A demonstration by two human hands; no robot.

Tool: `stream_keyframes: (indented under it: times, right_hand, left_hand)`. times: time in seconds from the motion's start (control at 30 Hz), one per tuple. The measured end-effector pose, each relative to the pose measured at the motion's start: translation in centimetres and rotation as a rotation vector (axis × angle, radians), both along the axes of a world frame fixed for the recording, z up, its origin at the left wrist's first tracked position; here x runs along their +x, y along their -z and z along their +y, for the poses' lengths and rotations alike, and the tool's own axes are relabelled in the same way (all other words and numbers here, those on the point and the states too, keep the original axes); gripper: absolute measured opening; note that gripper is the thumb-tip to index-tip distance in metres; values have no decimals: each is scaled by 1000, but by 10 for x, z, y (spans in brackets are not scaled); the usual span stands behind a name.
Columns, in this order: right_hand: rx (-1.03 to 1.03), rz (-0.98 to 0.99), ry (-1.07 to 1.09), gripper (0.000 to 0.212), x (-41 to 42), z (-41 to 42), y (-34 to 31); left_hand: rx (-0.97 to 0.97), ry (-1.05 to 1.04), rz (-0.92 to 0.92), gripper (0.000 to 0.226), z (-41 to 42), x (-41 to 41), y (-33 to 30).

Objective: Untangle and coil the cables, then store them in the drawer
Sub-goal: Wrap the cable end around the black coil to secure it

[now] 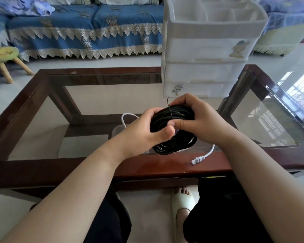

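A coil of black cable [174, 116] is held above the glass table, with a thin black tie sticking up from its top. My left hand [146, 130] grips the coil's left side, thumb across the front. My right hand [200, 118] curls over its right side, thumb pressed on the loops. A white network cable [208, 155] lies on the table under my hands; its clear plug rests on the wooden front rail and a loop shows behind my left hand. The white drawer unit [205, 67] stands just beyond, all its drawers closed.
The glass table [42, 120] has a dark wooden frame. A small clear container [118, 130] sits partly hidden behind my left hand. A blue-covered sofa and a small wooden stool [7, 57] stand beyond the table. My legs and a white slipper are below the table.
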State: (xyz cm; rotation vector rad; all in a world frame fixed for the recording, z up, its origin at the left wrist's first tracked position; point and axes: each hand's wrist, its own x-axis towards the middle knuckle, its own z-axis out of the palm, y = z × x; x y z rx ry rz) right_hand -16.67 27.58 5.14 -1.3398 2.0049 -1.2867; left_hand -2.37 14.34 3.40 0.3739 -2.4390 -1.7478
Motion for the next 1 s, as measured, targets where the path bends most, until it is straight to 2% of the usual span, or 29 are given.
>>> stream_keyframes:
  times: [0.07,0.17,0.33,0.47,0.73,0.9,1.0]
  right_hand:
    - [-33,2,19,42,1,0,1]
    - [-84,-8,53,42,1,-2,1]
    - [-148,-14,63,31,8,-3,4]
    - [-179,24,76,31,11,-6,5]
    - [-217,-26,60,31,12,-7,3]
    - [-249,12,147,39,17,-15,5]
    - [-244,41,156,40,22,-16,5]
  left_hand:
    - [-119,-106,84,78,9,-4,1]
    - [-100,-231,237,57,18,-9,3]
    - [-3,-349,369,48,27,-15,6]
    - [97,-389,387,44,31,-17,5]
    - [73,-437,378,27,24,-18,6]
    - [72,-483,474,31,26,-20,3]
    - [173,-528,482,34,27,-19,2]
